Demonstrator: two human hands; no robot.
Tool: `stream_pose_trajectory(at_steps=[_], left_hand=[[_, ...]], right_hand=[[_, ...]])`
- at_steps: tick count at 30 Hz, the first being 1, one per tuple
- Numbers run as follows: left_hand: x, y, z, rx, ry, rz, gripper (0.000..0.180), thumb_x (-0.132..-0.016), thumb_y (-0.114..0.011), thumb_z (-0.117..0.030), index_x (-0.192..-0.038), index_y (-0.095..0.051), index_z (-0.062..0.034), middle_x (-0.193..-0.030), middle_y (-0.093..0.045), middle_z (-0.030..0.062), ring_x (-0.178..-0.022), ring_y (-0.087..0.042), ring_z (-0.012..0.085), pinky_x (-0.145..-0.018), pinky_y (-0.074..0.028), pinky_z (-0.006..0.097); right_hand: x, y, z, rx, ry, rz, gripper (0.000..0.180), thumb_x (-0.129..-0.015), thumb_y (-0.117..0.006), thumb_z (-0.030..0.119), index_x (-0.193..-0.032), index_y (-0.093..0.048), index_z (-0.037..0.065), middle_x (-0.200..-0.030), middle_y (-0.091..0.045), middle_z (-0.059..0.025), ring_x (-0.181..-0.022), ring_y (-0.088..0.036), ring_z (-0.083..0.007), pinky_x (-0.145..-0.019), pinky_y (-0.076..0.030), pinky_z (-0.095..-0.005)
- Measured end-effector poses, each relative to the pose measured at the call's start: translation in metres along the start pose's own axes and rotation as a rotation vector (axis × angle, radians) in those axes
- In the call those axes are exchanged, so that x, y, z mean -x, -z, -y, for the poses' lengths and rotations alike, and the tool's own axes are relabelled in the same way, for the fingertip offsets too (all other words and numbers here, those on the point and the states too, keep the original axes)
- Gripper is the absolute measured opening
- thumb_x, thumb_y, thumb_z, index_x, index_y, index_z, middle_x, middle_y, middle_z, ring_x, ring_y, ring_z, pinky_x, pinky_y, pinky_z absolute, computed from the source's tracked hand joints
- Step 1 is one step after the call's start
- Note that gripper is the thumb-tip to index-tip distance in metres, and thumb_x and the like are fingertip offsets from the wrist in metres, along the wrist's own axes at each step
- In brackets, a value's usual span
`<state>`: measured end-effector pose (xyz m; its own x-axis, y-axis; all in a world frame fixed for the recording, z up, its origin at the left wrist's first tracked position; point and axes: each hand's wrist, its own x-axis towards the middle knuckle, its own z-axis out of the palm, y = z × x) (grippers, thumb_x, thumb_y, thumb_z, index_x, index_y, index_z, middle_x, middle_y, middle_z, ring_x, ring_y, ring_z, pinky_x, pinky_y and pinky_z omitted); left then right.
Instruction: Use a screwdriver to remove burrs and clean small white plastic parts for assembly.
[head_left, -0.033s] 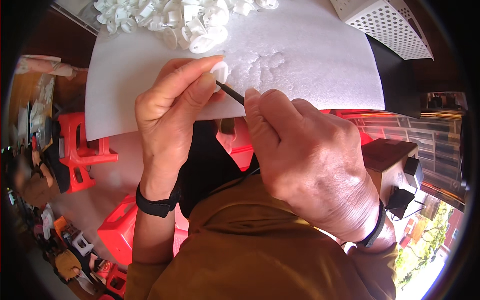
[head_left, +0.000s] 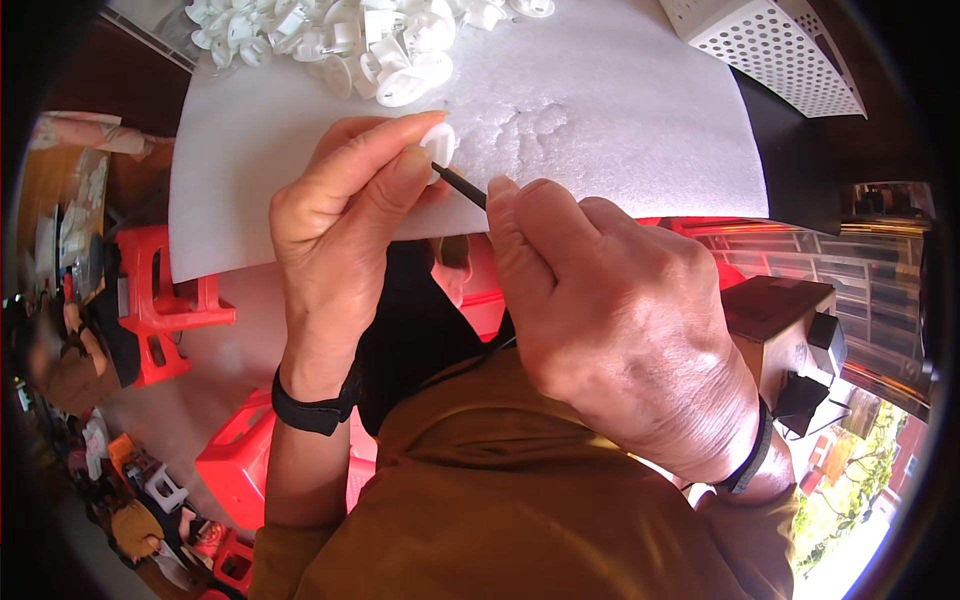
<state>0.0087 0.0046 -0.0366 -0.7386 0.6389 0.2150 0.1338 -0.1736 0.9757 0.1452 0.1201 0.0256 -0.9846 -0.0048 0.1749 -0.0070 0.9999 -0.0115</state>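
Observation:
My left hand (head_left: 335, 215) pinches a small round white plastic piece (head_left: 438, 143) between thumb and fingertips, just above the near part of a white foam sheet (head_left: 640, 150). From the right, my right hand (head_left: 610, 300) grips what looks like a thin dark screwdriver (head_left: 461, 186). Its narrow tip meets the lower edge of the white piece, close to my left thumb. The handle is hidden inside my right fist. At the far left of the sheet lies a heap of similar white plastic pieces (head_left: 402, 86), some with square blocks on round discs.
A white perforated box (head_left: 770, 50) stands at the far right. Red plastic stools (head_left: 160, 275) are on the floor to the left. To the right is a brown carton (head_left: 775, 310) with dark items beside it. Other people (head_left: 70, 370) sit at the left edge.

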Motion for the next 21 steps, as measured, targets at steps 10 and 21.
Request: stream_pose_trajectory(at_steps=[10, 21], left_hand=[[0.0, -0.002, 0.0, -0.185, -0.079, 0.012, 0.021, -0.089, -0.063, -0.004, -0.11, -0.069, -0.003, -0.092, -0.058, 0.0017, -0.075, -0.057, 0.0076, -0.068, -0.047, 0.02], [0.006, 0.0, -0.007, 0.016, -0.064, -0.049, 0.024, -0.095, -0.057, -0.011, -0.114, -0.064, 0.0011, -0.103, -0.058, 0.0047, -0.086, -0.059, 0.0117, -0.075, -0.053, 0.026]], right_hand=[[0.002, 0.003, 0.007, 0.027, 0.049, 0.057, 0.03, -0.069, -0.064, 0.004, -0.095, -0.062, -0.011, -0.082, -0.055, -0.0091, -0.063, -0.058, -0.0158, -0.048, -0.048, -0.0266], [0.012, 0.001, -0.008, -0.326, -0.116, -0.017, 0.032, -0.079, -0.063, 0.003, -0.109, -0.056, -0.004, -0.081, -0.054, -0.0101, -0.066, -0.061, -0.0221, -0.051, -0.049, -0.0329]])
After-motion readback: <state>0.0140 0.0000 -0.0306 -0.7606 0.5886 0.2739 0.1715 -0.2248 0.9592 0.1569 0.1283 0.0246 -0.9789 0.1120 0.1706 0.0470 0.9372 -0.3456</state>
